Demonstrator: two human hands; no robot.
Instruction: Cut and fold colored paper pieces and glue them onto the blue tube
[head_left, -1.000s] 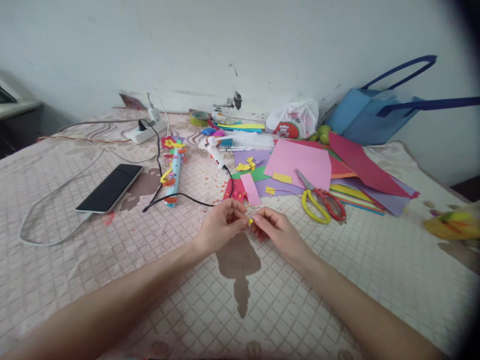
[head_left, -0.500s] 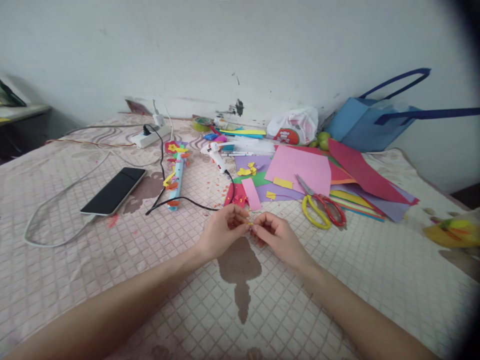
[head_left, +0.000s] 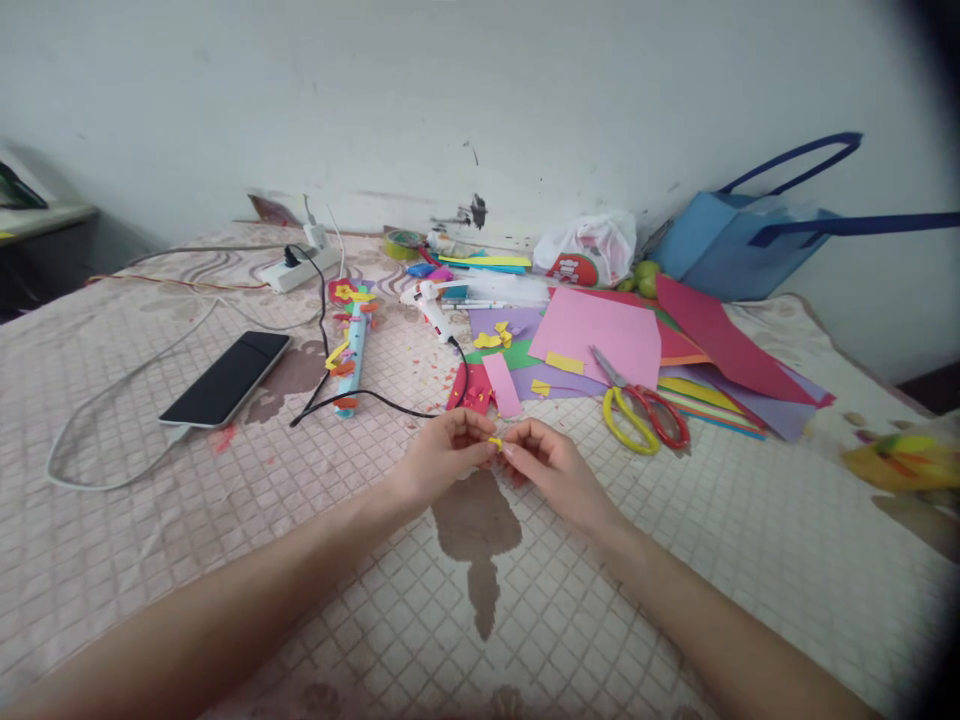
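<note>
A small yellow paper piece point(head_left: 496, 443) is pinched between the fingertips of my left hand point(head_left: 450, 450) and my right hand point(head_left: 551, 460), which meet above the middle of the table. Its exact shape is too small to make out. Just beyond my hands lie a red sheet with small scraps point(head_left: 469, 388) and a pink paper strip point(head_left: 501, 386). Scissors point(head_left: 630, 415) with one yellow and one red handle rest to the right of my right hand. More yellow paper pieces point(head_left: 495, 337) sit on a purple sheet behind.
A white glue gun point(head_left: 431, 310) trails a black cord point(head_left: 375, 397) towards the power strip point(head_left: 300, 270). A light-blue strip with colourful paper pieces point(head_left: 354, 355) and a phone point(head_left: 226, 378) lie left. Paper sheets point(head_left: 600, 335), a plastic bag point(head_left: 589, 250) and a blue bag point(head_left: 739, 245) are right.
More of the yellow paper piece now shows between my fingertips. Both hands stay almost in the same place, and the whole view has shifted very slightly.
</note>
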